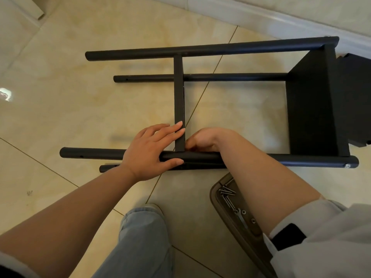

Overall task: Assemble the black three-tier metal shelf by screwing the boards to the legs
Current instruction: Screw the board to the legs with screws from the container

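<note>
The black shelf frame lies on its side on the tiled floor. Its near upper leg (261, 157) and far upper leg (200, 49) run left to right. One board (313, 109) is fixed at the right end. A second board (179, 97) stands edge-on between the legs in the middle. My left hand (152, 151) holds the near leg, thumb under the tube, fingers straight against the middle board. My right hand (204, 139) reaches behind the near leg beside that board with its fingers curled; what they hold is hidden.
A brown tray (224, 213) by my right forearm holds several long screws (225, 192), washers and a small wrench (240, 214). Another black board (355, 101) lies beyond the frame's right end. A white baseboard (261, 19) runs along the back. My jeans-clad leg (142, 237) is below.
</note>
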Action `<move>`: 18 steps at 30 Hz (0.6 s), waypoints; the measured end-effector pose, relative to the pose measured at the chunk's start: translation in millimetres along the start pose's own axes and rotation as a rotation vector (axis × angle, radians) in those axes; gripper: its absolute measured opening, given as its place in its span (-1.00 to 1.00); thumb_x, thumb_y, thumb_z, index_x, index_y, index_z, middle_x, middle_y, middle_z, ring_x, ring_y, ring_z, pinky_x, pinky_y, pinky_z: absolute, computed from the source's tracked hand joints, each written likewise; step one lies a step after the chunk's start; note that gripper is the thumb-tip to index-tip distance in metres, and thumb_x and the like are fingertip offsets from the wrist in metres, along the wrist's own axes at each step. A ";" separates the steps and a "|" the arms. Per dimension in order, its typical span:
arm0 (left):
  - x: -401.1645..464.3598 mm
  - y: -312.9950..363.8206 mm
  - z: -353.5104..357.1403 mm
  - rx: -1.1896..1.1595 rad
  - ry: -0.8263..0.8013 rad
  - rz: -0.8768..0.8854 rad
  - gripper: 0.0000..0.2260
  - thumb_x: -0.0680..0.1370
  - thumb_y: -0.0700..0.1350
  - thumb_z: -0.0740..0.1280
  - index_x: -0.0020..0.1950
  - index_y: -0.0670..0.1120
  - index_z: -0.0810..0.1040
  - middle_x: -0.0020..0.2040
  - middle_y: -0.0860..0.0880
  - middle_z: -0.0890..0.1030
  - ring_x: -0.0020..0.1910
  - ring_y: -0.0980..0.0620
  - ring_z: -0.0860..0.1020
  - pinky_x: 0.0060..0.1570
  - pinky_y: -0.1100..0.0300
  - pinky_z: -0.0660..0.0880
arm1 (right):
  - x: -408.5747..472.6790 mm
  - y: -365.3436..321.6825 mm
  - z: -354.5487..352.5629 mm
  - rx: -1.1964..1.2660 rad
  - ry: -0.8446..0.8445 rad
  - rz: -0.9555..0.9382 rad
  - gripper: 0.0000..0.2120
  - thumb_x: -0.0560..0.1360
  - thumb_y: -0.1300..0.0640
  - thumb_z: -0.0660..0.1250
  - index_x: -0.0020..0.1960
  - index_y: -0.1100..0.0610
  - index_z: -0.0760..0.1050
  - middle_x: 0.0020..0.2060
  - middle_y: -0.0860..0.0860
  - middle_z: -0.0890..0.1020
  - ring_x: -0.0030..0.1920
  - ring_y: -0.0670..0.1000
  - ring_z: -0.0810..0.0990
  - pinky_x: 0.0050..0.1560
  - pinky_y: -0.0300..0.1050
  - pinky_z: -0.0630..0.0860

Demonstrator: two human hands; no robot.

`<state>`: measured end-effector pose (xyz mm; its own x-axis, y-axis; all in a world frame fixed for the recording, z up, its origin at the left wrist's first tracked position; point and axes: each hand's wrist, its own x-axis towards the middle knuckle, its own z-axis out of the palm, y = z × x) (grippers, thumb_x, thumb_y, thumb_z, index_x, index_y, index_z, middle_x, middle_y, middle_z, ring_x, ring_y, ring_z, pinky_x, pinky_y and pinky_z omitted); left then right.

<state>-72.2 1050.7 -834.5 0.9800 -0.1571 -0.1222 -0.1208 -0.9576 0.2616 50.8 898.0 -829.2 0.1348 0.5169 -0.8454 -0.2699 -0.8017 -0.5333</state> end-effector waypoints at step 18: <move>0.3 0.0 1.1 0.017 0.011 -0.002 -0.36 0.48 0.35 0.08 0.50 0.11 0.17 0.47 0.19 0.19 0.40 0.02 0.22 0.34 0.03 0.19 | 14.4 4.7 -2.7 0.059 -0.126 0.068 -0.85 0.56 0.11 0.21 -0.03 0.14 0.54 -0.15 0.08 0.58 -0.17 0.03 0.56 -0.13 -0.13 0.51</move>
<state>-72.1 1050.4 -835.6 0.9819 -0.1528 -0.1117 -0.1218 -0.9618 0.2451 54.0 900.9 -843.9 -0.0057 0.4987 -0.8667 -0.3300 -0.8191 -0.4691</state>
